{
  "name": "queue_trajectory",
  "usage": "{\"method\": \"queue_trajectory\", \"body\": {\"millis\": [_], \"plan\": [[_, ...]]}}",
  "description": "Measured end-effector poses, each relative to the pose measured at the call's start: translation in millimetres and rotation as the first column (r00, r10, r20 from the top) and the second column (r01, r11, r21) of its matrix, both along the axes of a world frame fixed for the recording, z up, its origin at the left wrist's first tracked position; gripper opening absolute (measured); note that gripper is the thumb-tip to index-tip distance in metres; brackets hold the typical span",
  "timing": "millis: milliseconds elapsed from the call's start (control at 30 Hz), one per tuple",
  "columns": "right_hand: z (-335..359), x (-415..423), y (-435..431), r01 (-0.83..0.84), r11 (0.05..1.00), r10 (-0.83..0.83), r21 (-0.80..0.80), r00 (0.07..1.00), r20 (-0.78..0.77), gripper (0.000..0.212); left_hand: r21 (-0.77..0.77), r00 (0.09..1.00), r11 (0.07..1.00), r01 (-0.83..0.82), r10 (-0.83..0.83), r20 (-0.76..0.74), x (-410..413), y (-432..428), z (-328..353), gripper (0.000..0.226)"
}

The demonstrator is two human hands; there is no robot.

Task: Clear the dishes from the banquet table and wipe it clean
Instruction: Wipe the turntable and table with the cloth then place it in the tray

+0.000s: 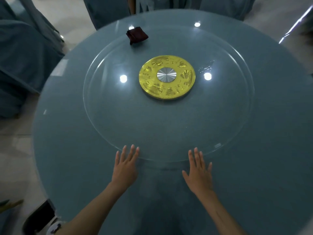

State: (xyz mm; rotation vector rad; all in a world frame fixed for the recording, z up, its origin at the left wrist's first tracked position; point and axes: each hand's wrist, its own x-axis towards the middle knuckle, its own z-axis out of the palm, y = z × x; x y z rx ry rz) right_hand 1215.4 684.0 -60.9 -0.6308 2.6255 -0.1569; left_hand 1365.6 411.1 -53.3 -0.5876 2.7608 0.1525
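Two bare forearms reach in from the near edge of a round table [67, 150] covered in blue-grey cloth. Both palms face down. The left hand [125, 167] and right hand [199, 170] lie level with each other and well apart, fingers straight and slightly spread, holding nothing. The tips of both hands' fingers reach the near rim of a large glass turntable [94, 119] that takes up most of the surface. Whether the palms press on the tabletop or hang just above it cannot be told.

At the turntable's centre sits a gold disc [166, 77] with raised figures around a silver hub [166, 75]. A folded dark red cloth [137, 35] lies at the turntable's far edge, left of centre, well away from both hands. Bright round spots of light reflect in the glass. Chairs [25, 56] draped in matching blue-grey fabric stand round the table's far and left sides on a pale floor.
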Motion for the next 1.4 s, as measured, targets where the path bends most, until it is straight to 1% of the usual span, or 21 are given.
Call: {"method": "queue_trajectory", "body": {"millis": [100,167,233,333,400,467,533,600,667,700,767,800,867,933,1000,1033,1100,1200,1233,1300,1400], "plan": [[10.3,-6.5,-3.7,0.000,0.994,-0.001,0.109,1.000,0.009,0.102,-0.007,0.998,0.998,0.058,-0.058,0.021,-2.5,11.8,4.7,0.110],[15.1,-4.1,-11.5,-0.001,0.997,0.002,0.076,1.000,-0.018,0.101,0.008,0.991,0.991,0.133,-0.133,0.032,-1.4,14.7,6.5,0.110],[18.5,9.0,-24.5,-0.088,0.996,0.089,0.015,0.992,-0.085,0.101,0.033,0.975,0.975,0.220,-0.221,0.034,-1.1,17.4,7.8,0.104],[13.7,38.9,-39.7,-0.248,0.968,0.247,-0.023,0.968,-0.047,0.100,0.054,0.935,0.934,0.354,-0.355,0.009,-6.4,21.2,11.4,0.087],[9.2,46.6,-39.2,-0.210,0.977,0.210,-0.023,0.978,-0.015,0.098,0.045,0.895,0.894,0.445,-0.443,-0.049,-6.9,17.8,11.0,0.073],[7.4,40.2,-34.1,-0.154,0.988,0.155,0.015,0.987,-0.044,0.091,0.016,0.880,0.883,0.470,-0.467,-0.086,-3.7,3.7,12.5,0.072],[13.6,25.2,-31.5,-0.108,0.993,0.111,0.049,0.992,-0.067,0.078,-0.001,0.918,0.924,0.381,-0.379,-0.119,0.7,-17.9,14.4,0.072],[26.2,9.9,-31.8,-0.058,0.992,0.060,0.108,0.998,-0.022,0.067,0.002,0.966,0.976,0.218,-0.215,-0.146,7.4,-42.4,14.6,0.071],[35.9,-1.1,-32.0,0.005,0.983,-0.001,0.182,1.000,-0.019,0.063,-0.013,0.989,0.999,0.052,-0.053,-0.141,15.1,-65.5,12.5,0.073],[39.3,-3.7,-32.9,0.029,0.974,-0.024,0.224,0.999,-0.022,0.063,-0.024,0.991,0.999,-0.022,0.019,-0.130,19.3,-73.5,10.8,0.079],[42.8,-2.2,-39.4,0.058,0.959,-0.043,0.276,0.997,-0.059,0.065,-0.039,0.989,0.994,-0.105,0.101,-0.110,29.0,-76.9,6.9,0.090],[42.6,2.1,-45.3,0.051,0.962,-0.031,0.267,0.996,-0.081,0.066,-0.044,0.989,0.993,-0.108,0.103,-0.108,34.4,-72.0,5.2,0.092],[40.3,15.8,-62.2,-0.029,0.983,0.045,0.179,0.995,-0.088,0.068,-0.029,0.989,0.996,-0.084,0.080,-0.125,43.7,-53.7,1.3,0.092],[38.1,36.2,-79.4,-0.142,0.988,0.144,0.061,0.989,-0.042,0.072,0.025,0.986,0.997,-0.076,0.078,-0.147,48.2,-32.5,-1.2,0.094],[33.5,56.1,-87.7,-0.212,0.977,0.212,0.014,0.977,0.009,0.074,0.085,0.985,0.994,-0.063,0.076,-0.152,46.0,-15.2,-0.8,0.092],[30.5,63.1,-86.7,-0.216,0.976,0.216,0.027,0.976,0.026,0.076,0.106,0.986,0.993,-0.044,0.060,-0.152,43.7,-8.7,-0.6,0.089],[25.1,67.8,-76.2,-0.156,0.986,0.155,0.064,0.988,0.018,0.079,0.117,0.985,0.992,0.038,-0.017,-0.173,39.5,-1.6,-0.6,0.078],[26.1,54.7,-53.0,-0.085,0.989,0.089,0.117,0.996,-0.027,0.080,0.082,0.957,0.983,0.167,-0.141,-0.253,33.0,-5.4,-1.5,0.066],[28.3,47.8,-45.8,-0.068,0.988,0.073,0.139,0.997,-0.030,0.079,0.079,0.951,0.985,0.155,-0.127,-0.282,28.6,-9.7,-0.1,0.064],[30.8,34.5,-37.2,-0.018,0.984,0.029,0.177,0.998,-0.061,0.076,0.093,0.947,0.994,0.051,-0.019,-0.321,17.8,-21.5,6.3,0.062],[28.7,25.5,-37.0,0.000,0.988,0.024,0.154,0.988,-0.155,0.069,0.102,0.945,0.991,-0.087,0.114,-0.307,5.2,-39.7,7.9,0.065]]}}
